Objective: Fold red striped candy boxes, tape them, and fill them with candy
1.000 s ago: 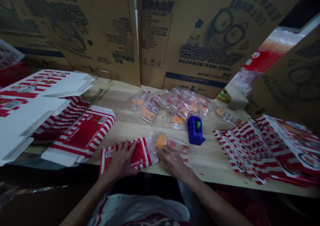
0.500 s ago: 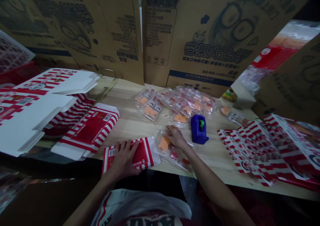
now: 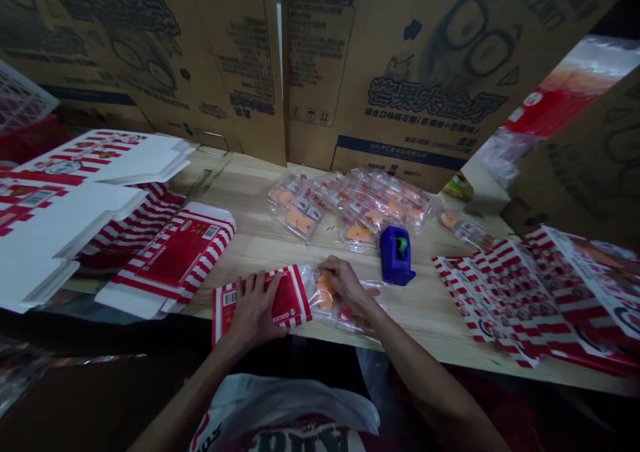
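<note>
Holding striped carton [image 3: 290,302] flat under left hand [image 3: 255,309], fingers apart, while right hand [image 3: 345,284], fingers together, curls onto orange-filled bag [image 3: 324,292]; bag likely needs sliding into carton next.

The red-and-white paperboard carton [image 3: 290,302] looks smooth and coated, the clear plastic sachet [image 3: 357,315] glossy, the pale wooden bench [image 3: 260,259] smooth, the brown corrugated cardboard boxes [image 3: 420,59] matt

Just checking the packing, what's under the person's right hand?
The right hand rests on a clear plastic bag with orange pieces showing beside the fingers. The part of the bag beneath the palm is covered, so its contents there cannot be seen.
</note>
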### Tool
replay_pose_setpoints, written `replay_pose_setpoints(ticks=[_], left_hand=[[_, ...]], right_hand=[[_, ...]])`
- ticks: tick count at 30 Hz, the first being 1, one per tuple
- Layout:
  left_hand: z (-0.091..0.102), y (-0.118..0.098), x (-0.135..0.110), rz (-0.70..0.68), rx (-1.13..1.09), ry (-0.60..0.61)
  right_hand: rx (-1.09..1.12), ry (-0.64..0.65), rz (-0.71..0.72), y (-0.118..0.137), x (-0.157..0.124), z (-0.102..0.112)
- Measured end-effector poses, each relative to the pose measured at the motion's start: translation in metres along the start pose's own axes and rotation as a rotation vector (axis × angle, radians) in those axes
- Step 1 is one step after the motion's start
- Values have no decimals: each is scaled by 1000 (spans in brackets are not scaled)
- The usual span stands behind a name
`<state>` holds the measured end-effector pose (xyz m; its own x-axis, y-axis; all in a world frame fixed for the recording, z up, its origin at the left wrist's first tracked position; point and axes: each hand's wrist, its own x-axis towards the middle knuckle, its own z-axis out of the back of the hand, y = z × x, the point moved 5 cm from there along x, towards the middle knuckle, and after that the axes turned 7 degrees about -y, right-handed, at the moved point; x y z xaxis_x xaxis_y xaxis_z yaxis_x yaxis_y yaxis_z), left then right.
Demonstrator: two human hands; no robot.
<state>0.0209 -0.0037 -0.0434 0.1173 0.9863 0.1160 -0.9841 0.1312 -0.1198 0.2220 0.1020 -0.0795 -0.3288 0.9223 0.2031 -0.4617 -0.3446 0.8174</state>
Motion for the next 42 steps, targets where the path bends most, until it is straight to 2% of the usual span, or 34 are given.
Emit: replay_pose_setpoints(ticks=[10,12,14,16,18,21,24,27,29,31,35,37,39,42], left_hand=[[-8,-13,1,-37,-44,27],[-9,-13,2,-46,-46,40],[-8,-14,4,-58,-46,66],[-6,-14,5,-70,-35,98],[-3,-14,6,-84,-24,121],[-1,-14,6,-99,-27,155],[-4,-12,6,-109,-42,183],[-9,-13,7,-119,-55,149],[-11,-18,8,-122,-69,118],[-14,-27,9,-133,-86,94],[-15,-41,11,-139,-101,62],[-12,-40,12,-106,-97,43],[-5,-36,15,-44,-101,-3],[10,-31,17,96,-140,-120]], right_hand=[[-198,140,196,34,-6,-13],[-189,191,206,37,-7,-17],[-91,183,185,35,-6,-16],[48,76,134,28,-7,-7],[91,-129,47,15,-14,12],[-88,-393,-94,-5,-41,49],[-212,-402,-178,-19,-67,78],[-104,-372,-265,-29,-79,88],[57,-407,-343,-31,-79,80],[249,-406,-412,-26,-76,59],[526,-206,-419,4,-71,4],[549,-184,-387,19,-73,-6],[491,-308,-335,30,-78,1],[363,-569,-251,42,-92,16]])
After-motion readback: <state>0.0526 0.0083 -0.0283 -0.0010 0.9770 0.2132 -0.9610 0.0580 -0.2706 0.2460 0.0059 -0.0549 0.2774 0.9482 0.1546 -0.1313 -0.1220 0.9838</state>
